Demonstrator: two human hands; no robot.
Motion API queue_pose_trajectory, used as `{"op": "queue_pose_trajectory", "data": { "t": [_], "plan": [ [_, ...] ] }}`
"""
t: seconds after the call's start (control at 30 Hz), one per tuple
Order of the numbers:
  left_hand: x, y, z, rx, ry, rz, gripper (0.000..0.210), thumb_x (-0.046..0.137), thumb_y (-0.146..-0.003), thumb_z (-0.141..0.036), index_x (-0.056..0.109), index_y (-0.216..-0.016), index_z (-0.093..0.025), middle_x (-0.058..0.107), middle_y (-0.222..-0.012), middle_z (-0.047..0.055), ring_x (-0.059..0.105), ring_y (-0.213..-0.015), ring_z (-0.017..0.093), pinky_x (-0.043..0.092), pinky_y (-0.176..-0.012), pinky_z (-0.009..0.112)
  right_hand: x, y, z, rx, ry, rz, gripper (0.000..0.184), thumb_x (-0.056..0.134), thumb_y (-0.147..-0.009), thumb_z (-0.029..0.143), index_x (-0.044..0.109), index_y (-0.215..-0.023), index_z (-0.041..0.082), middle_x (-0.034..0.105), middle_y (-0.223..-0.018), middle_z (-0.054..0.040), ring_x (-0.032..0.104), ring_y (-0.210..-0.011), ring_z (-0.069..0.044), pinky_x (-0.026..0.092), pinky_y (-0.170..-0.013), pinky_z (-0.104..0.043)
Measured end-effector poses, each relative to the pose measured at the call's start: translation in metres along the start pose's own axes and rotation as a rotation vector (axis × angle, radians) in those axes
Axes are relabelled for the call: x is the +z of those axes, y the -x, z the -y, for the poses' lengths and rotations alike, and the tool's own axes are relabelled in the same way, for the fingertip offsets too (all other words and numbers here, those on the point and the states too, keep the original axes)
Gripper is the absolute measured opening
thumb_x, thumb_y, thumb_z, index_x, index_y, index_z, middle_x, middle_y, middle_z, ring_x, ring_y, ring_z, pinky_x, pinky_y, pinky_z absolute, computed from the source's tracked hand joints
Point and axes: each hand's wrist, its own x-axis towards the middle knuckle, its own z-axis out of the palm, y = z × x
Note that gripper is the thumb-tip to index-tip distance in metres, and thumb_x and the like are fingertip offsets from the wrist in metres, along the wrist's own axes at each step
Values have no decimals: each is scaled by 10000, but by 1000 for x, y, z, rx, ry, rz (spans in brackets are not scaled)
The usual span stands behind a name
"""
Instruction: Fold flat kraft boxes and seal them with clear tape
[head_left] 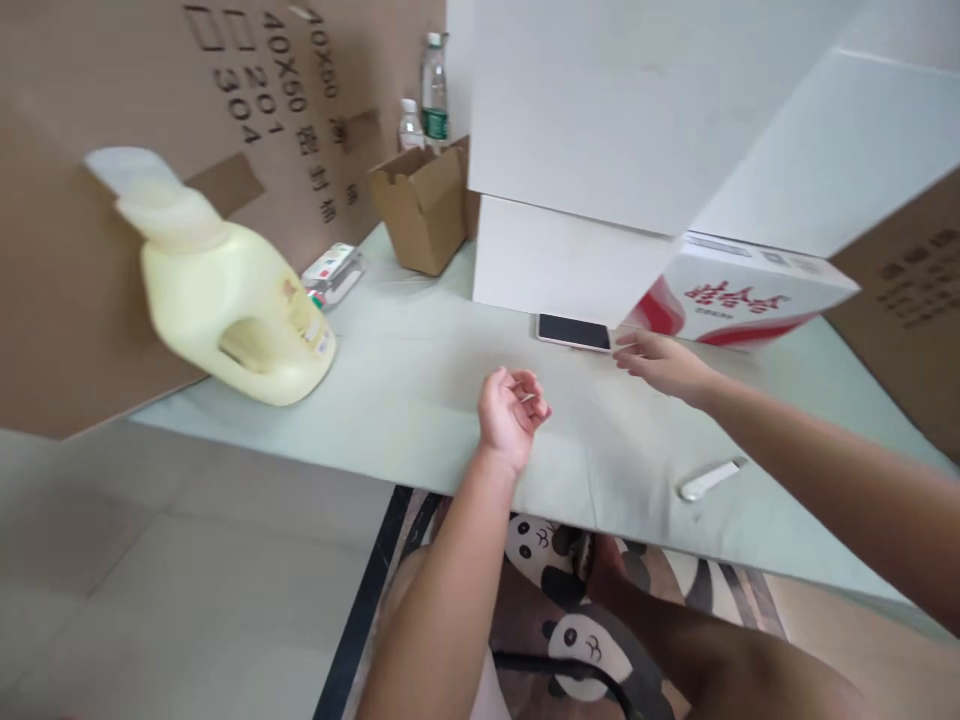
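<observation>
My left hand [515, 415] is over the front middle of the table, palm turned up. Its fingers are loosely curled and hold nothing visible. Farther right, my right hand [660, 362] reaches in with fingers stretched out beside the right end of a smartphone [574, 332]. Whether the fingertips touch the phone I cannot tell. The phone lies flat, dark screen up, at the foot of a large white box [555, 250]. A red and white printed carton [739, 295] stands just behind my right hand. Nearer the front edge lies a slim white box cutter [711, 480].
A pale yellow detergent jug [240, 300] looms at the left before a big cardboard sheet [300, 60]. Behind it are a clear plastic case [335, 275], a small brown box [426, 215] and water bottles [435, 90]. The table's front edge [300, 460] runs above a panda-print mat [585, 650].
</observation>
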Motion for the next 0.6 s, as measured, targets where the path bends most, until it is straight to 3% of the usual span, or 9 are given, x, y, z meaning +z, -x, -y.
{"op": "queue_pose_trajectory", "data": {
  "t": [0.17, 0.3, 0.4, 0.47, 0.53, 0.6],
  "plan": [
    [-12, 8, -25, 1, 71, -51, 324, 439, -865, -413, 588, -731, -158, 525, -638, -21, 308, -374, 43, 369, -466, 217, 96, -47, 107, -434, 224, 108, 349, 579, -870, 230, 614, -1216, 196, 729, -1168, -108, 704, -1041, -244, 541, -961, -399],
    [-22, 5, -40, 17, 137, -94, 345, 380, -874, -382, 573, -697, -158, 504, -604, -14, 277, -360, 49, 339, -468, 229, 148, -94, 195, -671, 283, 74, 398, 571, -867, 181, 596, -1264, 155, 630, -1318, -151, 692, -1076, -258, 507, -1033, -433],
    [-27, 0, -48, 31, 197, -130, 353, 358, -870, -365, 567, -673, -160, 485, -584, -12, 297, -375, 63, 350, -504, 247, 162, -132, 257, -739, 264, -111, 417, 584, -860, 161, 586, -1277, 158, 379, -1548, -161, 600, -1256, -284, 429, -1136, -434],
    [-29, -2, -53, 50, 238, -149, 342, 378, -862, -365, 569, -664, -162, 476, -575, -13, 310, -394, 70, 359, -535, 256, 161, -155, 290, -743, 238, -209, 410, 590, -867, 173, 588, -1277, 189, 220, -1641, -116, 544, -1319, -299, 398, -1163, -445],
    [-29, -4, -55, 58, 275, -163, 329, 403, -849, -369, 568, -651, -164, 466, -565, -14, 322, -409, 76, 364, -561, 265, 156, -171, 312, -746, 265, -196, 382, 594, -876, 187, 608, -1255, 143, 207, -1656, -122, 513, -1344, -310, 377, -1174, -448],
    [-29, -4, -56, 42, 294, -162, 318, 423, -836, -371, 568, -641, -165, 462, -559, -13, 326, -419, 80, 367, -580, 275, 150, -179, 321, -731, 337, -168, 332, 597, -873, 173, 652, -1187, 81, 321, -1608, -152, 510, -1336, -313, 369, -1171, -442]
  ]
}}
